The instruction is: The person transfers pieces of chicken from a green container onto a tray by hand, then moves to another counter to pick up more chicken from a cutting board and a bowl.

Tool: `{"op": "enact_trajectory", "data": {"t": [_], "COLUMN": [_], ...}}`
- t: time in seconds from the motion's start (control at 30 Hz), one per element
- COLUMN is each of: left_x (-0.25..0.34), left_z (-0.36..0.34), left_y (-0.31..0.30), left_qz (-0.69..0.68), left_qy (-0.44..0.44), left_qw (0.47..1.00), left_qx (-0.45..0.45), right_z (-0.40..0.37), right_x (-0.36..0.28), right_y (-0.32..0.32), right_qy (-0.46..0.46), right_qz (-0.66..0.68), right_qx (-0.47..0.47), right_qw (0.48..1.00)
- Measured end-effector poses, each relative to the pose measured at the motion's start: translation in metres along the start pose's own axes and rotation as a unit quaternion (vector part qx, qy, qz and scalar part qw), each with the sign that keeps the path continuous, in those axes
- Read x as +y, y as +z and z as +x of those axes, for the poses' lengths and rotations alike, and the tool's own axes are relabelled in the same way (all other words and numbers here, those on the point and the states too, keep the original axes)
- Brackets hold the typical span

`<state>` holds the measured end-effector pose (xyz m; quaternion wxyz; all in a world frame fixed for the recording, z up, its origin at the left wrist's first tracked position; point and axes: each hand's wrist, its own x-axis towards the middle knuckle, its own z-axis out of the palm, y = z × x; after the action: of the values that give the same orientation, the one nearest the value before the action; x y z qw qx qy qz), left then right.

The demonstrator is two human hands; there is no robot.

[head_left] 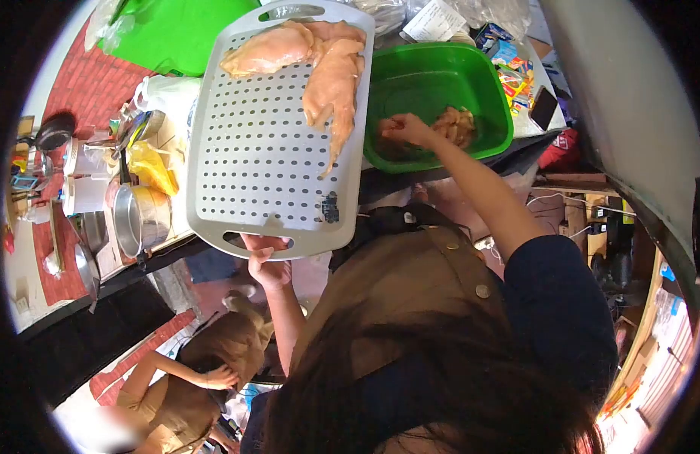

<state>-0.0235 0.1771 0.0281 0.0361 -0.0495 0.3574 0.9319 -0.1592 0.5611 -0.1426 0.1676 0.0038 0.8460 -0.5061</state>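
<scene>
My left hand [270,265] grips the near handle of a grey perforated tray [251,163], fingers wrapped through the slot. Raw chicken breasts [278,49] lie at the tray's far end, and a long strip of raw chicken [332,91] hangs down along its right side. My right hand [407,130] reaches into a green basin [490,91] to the right of the tray. Its fingers are curled, and what they hold is hidden. Just right of that hand, small cut pieces of raw chicken [456,125] sit on the basin's floor.
A steel pot [140,216], a yellow bag [155,166] and white containers [85,185] stand left of the tray. A green board [164,34] lies behind. Right of the basin are a phone [544,108] and colourful packets [514,76]. Another person [214,348] is at lower left.
</scene>
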Motion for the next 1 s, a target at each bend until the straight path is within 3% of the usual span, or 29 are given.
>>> {"op": "enact_trajectory", "data": {"t": [0.13,0.23,0.33,0.43,0.53,0.77,1.0], "left_x": [-0.001,-0.002,-0.001,-0.001,-0.001,-0.003,-0.001], "left_z": [0.001,0.002,0.001,0.002,0.001,0.001,0.002], "left_y": [-0.002,-0.004,0.003,0.003,0.004,-0.005,-0.006], "left_qz": [0.008,0.019,0.021,0.022,0.018,-0.011,-0.002], "left_qy": [0.009,0.012,0.014,0.017,0.019,0.002,-0.011], "left_qw": [1.000,1.000,1.000,1.000,1.000,1.000,1.000], "left_qx": [-0.001,-0.011,0.001,-0.004,0.001,0.004,-0.004], "right_z": [-0.019,-0.016,-0.024,-0.029,-0.028,-0.029,-0.049], "right_x": [-0.038,-0.049,-0.078,-0.096,-0.104,-0.120,-0.199], "right_y": [-0.022,-0.040,-0.055,-0.064,-0.070,-0.085,-0.102], "right_qy": [-0.046,-0.102,-0.151,-0.172,-0.166,-0.181,-0.208], "right_qz": [0.202,0.223,0.175,0.039,0.126,0.171,0.171], "right_qx": [0.070,0.083,0.117,0.190,0.188,0.203,0.217], "right_qw": [0.976,0.966,0.966,0.966,0.960,0.947,0.938]}}
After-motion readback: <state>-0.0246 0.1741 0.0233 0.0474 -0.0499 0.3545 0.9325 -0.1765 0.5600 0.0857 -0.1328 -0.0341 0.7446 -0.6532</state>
